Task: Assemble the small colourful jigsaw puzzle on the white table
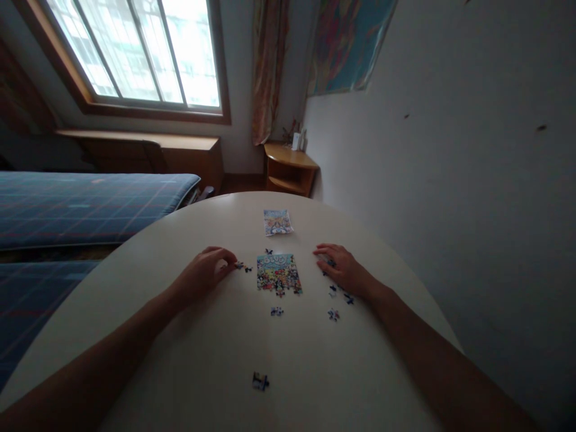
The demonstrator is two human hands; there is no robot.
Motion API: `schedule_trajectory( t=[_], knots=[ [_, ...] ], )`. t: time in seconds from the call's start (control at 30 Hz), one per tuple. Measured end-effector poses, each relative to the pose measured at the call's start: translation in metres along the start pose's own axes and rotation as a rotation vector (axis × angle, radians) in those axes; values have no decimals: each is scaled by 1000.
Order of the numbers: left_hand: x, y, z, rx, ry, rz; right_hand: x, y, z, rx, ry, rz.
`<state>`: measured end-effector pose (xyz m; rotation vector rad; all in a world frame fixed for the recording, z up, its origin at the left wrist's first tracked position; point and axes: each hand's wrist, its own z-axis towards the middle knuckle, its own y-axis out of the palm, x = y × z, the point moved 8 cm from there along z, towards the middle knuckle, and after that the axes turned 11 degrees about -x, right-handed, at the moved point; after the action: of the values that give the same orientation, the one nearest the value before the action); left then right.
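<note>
A partly joined jigsaw puzzle (278, 273) lies in the middle of the white round table (216, 360), its lower edge uneven. Left of it, my left hand (207, 268) has thumb and forefinger closed on a puzzle piece (239, 264), with another loose piece (249, 270) just beside. My right hand (344, 268) rests palm down to the right of the puzzle, fingers stretched out over dark pieces (331, 263) that it partly covers. Loose pieces (333, 314) lie below that hand. Beyond the puzzle is a small printed picture sheet (278, 222).
Nearer to me are a small joined cluster (260, 381) and a piece (277, 311); one more piece (269, 252) touches or nearly touches the puzzle's top. A bed with a plaid cover (90, 207) stands at left, a wall (450, 198) at right, a corner shelf (290, 157) behind.
</note>
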<state>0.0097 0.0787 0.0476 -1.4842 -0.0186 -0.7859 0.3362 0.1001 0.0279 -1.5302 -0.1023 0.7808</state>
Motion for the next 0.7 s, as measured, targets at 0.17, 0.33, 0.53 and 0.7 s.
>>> schedule_trajectory(
  t=[0.17, 0.33, 0.53, 0.7],
  knots=[
    [-11, -31, -6, 92, -174, -118, 0, 0, 0, -4, 0, 0],
    [-12, -45, -8, 145, -230, -276, -1, -1, 0, -8, 9, 3],
    [0, -27, -5, -45, -159, -249, -3, -3, 0, -9, 17, 9],
    [19, -1, -9, -300, -33, -169, -1, -2, 0, -9, 16, 9]
  ],
)
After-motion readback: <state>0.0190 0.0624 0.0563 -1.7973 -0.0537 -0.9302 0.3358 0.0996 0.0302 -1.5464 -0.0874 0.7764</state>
